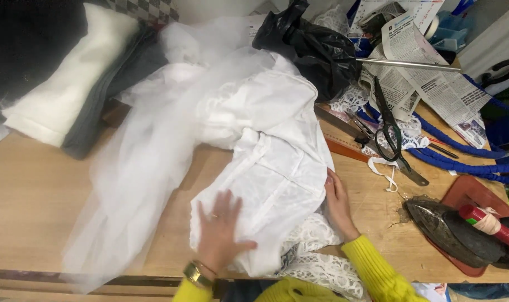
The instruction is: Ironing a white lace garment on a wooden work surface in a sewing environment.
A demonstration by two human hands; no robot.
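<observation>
A crumpled white garment (260,140) with lace trim lies across the wooden table (36,201), and sheer white tulle (137,168) spreads out to its left. My left hand (219,230) rests flat on the garment's near edge, fingers spread, a gold watch on the wrist. My right hand (338,204) presses against the garment's right side, fingers partly tucked under the fabric. Both arms wear yellow knitted sleeves. White lace (316,263) hangs over the table's front edge between my arms.
Large black scissors (390,131) lie on newspaper (433,72) at the right, near blue cord (467,159) and a ruler (344,146). An old dark iron (453,232) sits on a red mat at the front right. A black plastic bag (313,47) lies behind; folded white and grey fabric (69,78) sits at the back left.
</observation>
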